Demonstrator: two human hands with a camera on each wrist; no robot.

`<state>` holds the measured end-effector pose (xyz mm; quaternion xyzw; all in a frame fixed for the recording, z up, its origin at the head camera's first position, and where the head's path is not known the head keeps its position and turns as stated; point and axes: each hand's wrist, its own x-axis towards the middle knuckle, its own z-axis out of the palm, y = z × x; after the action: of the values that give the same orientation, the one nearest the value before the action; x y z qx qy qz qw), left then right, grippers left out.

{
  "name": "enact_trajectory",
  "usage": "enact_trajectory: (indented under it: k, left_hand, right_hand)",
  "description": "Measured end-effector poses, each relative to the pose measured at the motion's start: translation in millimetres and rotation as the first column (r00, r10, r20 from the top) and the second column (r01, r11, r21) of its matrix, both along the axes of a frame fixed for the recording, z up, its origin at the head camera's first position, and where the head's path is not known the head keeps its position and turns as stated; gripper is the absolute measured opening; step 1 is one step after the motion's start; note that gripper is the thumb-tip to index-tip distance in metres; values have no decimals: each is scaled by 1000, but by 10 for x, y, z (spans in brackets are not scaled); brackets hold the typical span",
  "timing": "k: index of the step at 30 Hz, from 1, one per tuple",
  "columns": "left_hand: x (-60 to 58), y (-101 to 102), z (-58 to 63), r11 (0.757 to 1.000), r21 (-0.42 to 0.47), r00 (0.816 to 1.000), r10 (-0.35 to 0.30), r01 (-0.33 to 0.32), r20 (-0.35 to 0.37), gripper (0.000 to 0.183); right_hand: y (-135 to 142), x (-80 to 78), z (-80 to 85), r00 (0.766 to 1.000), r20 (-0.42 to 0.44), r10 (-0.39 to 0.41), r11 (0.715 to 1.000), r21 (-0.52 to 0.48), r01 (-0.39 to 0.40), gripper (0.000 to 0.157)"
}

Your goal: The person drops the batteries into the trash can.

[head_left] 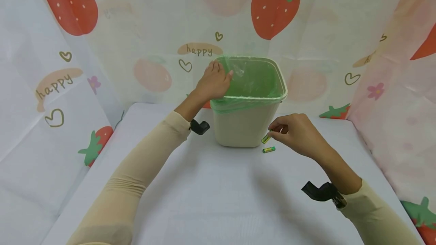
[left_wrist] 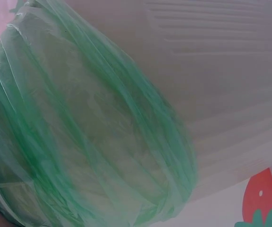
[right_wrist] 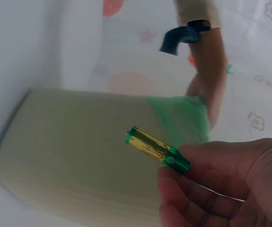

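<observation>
A cream trash bin stands upright on the white table, lined with a green plastic bag folded over its rim. My left hand grips the bin's left rim, its thumb on the inner side; part of the fingers is hidden. In the left wrist view, the bag hangs over the bin's outside. Close to the bin's lower right corner, my right hand pinches a green and gold battery between thumb and fingers. A second battery lies on the table just below that hand.
The white table stretches in front of the bin. Behind it and at both sides hang white cloth walls printed with strawberries and hearts. Black straps with cameras sit on the wrists.
</observation>
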<state>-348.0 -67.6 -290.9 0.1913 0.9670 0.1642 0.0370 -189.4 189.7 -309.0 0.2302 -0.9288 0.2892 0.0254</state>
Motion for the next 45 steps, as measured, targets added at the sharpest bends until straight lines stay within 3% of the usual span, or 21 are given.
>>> enact_trajectory:
  k: [12, 21, 29, 35, 45]
  left_hand:
    - [8, 31, 12, 1000, -9, 1000, -9, 9, -15, 71]
    - [24, 36, 5, 1000, 4, 1000, -4, 4, -20, 71]
    - [31, 56, 11, 1000, 0, 1000, -13, 13, -10, 72]
    - [57, 48, 29, 1000, -1, 1000, -4, 4, 3, 71]
    - [49, 53, 19, 1000, -11, 1000, 6, -6, -6, 72]
  right_hand:
    - [-15, -20, 615, 994, -111, 3, 999, -49, -8, 6]
    - [-87, -248, 841, 983, -186, -8, 998, -56, -3, 9]
    - [-99, -518, 902, 985, -142, -93, 993, -88, 81, 10]
    - [-151, -778, 871, 993, -64, -102, 990, -106, 94, 13]
    - [-341, -1116, 793, 996, 20, -90, 995, -47, 91, 18]
